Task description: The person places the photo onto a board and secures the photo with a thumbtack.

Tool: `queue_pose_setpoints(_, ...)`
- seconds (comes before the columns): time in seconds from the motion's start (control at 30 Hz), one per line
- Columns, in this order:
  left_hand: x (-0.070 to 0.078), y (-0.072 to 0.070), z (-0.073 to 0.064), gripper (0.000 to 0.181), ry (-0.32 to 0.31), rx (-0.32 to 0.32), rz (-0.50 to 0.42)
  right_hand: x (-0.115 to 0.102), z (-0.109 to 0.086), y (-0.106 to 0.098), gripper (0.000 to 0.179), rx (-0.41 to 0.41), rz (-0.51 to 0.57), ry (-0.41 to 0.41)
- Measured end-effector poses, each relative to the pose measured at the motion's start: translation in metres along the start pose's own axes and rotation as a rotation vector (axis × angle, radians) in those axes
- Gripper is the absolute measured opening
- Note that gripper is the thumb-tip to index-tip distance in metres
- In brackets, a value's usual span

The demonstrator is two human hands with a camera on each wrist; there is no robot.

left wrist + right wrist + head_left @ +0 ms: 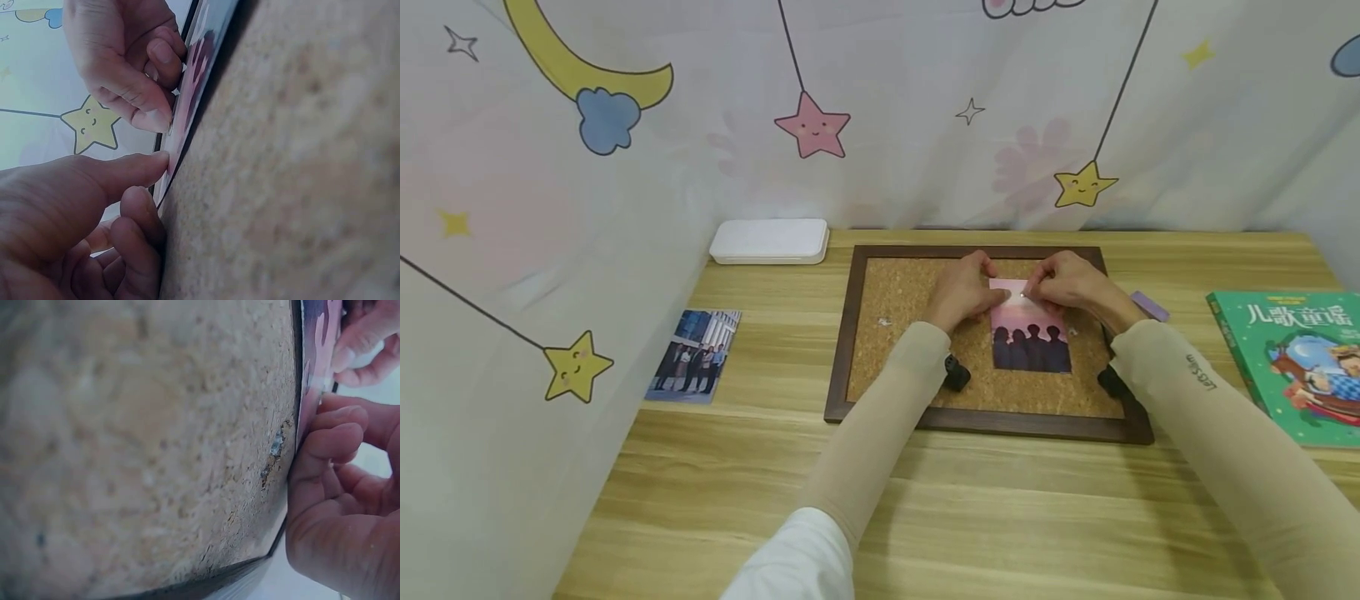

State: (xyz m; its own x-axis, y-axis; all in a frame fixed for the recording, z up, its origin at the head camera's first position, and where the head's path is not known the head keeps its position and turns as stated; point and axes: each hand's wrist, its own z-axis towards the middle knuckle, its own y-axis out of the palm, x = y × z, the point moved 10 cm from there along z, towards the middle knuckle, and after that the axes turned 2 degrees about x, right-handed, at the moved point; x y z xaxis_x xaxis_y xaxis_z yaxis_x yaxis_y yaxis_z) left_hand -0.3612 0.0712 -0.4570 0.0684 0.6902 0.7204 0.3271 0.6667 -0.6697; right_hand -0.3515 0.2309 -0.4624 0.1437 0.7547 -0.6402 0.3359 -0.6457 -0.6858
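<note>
On the cork board (895, 367) lies a photo (1028, 350) of dark silhouettes against a pink sky. My left hand (961, 293) holds its upper left edge, the thumb (147, 170) on the picture side and the other fingers bent beside the corner. Near the top middle, my right hand (1070, 282) pinches a small shiny thumbtack (1022, 294) against the photo, mostly covered by the fingertips. In the right wrist view the right fingers (334, 440) bend close over the cork at the photo's edge.
Small glassy bits (885, 322) sit on the cork left and right of the photo. Another photo (692, 357) of several people lies left of the board. A white case (769, 242) stands behind it. A purple block (1150, 306) and a green book (1292, 367) lie right.
</note>
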Motion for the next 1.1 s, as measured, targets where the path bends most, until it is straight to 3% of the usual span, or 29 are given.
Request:
queue_pose_setpoints(0.4,0.003,-0.001,-0.003,0.035,0.019,0.001,-0.019,0.001,0.0,-0.005,0.018,0.052,-0.001,-0.007)
queue_pose_setpoints(0.67,-0.002,0.002,0.003,0.034,-0.006,-0.006,-0.011,0.0,-0.004,-0.005,0.022,0.067,0.046,-0.053)
queue_pose_setpoints(0.83,0.008,-0.004,-0.009,0.035,0.079,-0.039,0.007,-0.003,-0.012,-0.005,0.026,0.078,0.078,-0.089)
queue_pose_setpoints(0.97,0.009,-0.017,-0.023,0.04,0.16,-0.118,-0.039,-0.007,-0.024,-0.01,0.033,0.09,0.089,-0.123)
queue_pose_setpoints(1.1,-0.005,-0.052,-0.041,0.044,0.2,-0.121,-0.123,-0.004,-0.04,-0.019,0.037,0.092,0.114,-0.127)
